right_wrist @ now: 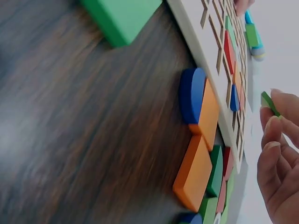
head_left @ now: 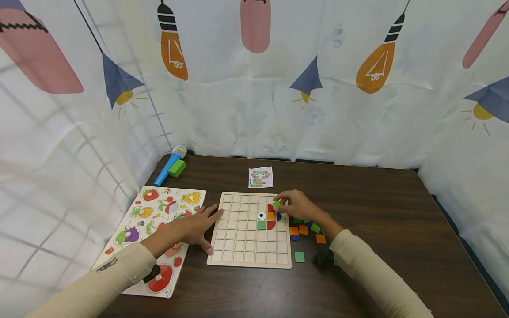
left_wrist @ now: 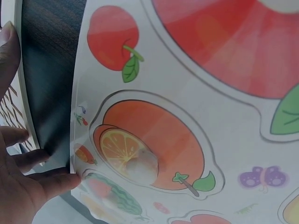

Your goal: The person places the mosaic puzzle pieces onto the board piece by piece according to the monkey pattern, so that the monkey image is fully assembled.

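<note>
A blue microphone (head_left: 167, 166) lies beside a green block (head_left: 177, 168) at the worktop's (head_left: 370, 194) ten o'clock; a fruit-picture board (head_left: 160, 216), at nine.

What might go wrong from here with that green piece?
The green piece, pinched by the right hand, might slip. Setting it down could nudge the orange piece or blue piece close by. If the left hand, at the grid board's edge, pushes, the board may shift, jostling both.

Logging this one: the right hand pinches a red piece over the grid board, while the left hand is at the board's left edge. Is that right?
Not the colour: the right hand pinches a green piece, as the right wrist view shows, over the grid board, while the left hand is at the board's left edge.
</note>
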Demonstrator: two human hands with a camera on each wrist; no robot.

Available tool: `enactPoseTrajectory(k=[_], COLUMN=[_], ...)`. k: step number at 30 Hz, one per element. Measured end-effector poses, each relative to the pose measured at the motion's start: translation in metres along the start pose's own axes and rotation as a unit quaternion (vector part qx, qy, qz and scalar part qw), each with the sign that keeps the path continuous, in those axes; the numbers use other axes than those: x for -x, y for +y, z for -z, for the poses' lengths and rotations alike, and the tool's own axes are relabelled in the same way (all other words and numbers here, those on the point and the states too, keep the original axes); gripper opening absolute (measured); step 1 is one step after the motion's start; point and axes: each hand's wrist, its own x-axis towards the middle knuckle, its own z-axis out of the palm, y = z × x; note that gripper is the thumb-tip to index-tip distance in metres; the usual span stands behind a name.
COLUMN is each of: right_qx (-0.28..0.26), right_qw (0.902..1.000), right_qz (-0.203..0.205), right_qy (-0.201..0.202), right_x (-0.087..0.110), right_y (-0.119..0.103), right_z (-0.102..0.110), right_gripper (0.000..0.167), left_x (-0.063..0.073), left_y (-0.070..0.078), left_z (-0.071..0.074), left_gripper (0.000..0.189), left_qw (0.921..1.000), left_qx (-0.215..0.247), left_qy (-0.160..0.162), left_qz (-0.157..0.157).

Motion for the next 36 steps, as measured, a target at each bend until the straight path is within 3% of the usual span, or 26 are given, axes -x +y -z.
enactPoseTrajectory(k=[9, 24, 36], right_qx=[-0.015, 0.004, 0.013], right_qw=[0.9994, 0.9998, 0.9982], right_qz=[0.009, -0.016, -0.058], right_qy=[-0.029, 0.008, 0.003], right_x=[-0.015, -0.031, -0.033], right_y=[-0.007, -0.017, -0.026], right_z=[-0.007, -0.026, -0.029], right_gripper=[0.034, 0.025, 0.027], left_x=[0.000, 0.000, 0.000], left_y=[0.001, 0.002, 0.001], left_z=[0.001, 0.000, 0.000], left_gripper=[0.121, 0.121, 0.122], left_qw=[1.0000, 1.0000, 1.0000], left_qx=[0.000, -0.001, -0.004], left_qy=[0.000, -0.001, 0.003], left_qz=[0.002, 0.008, 0.005])
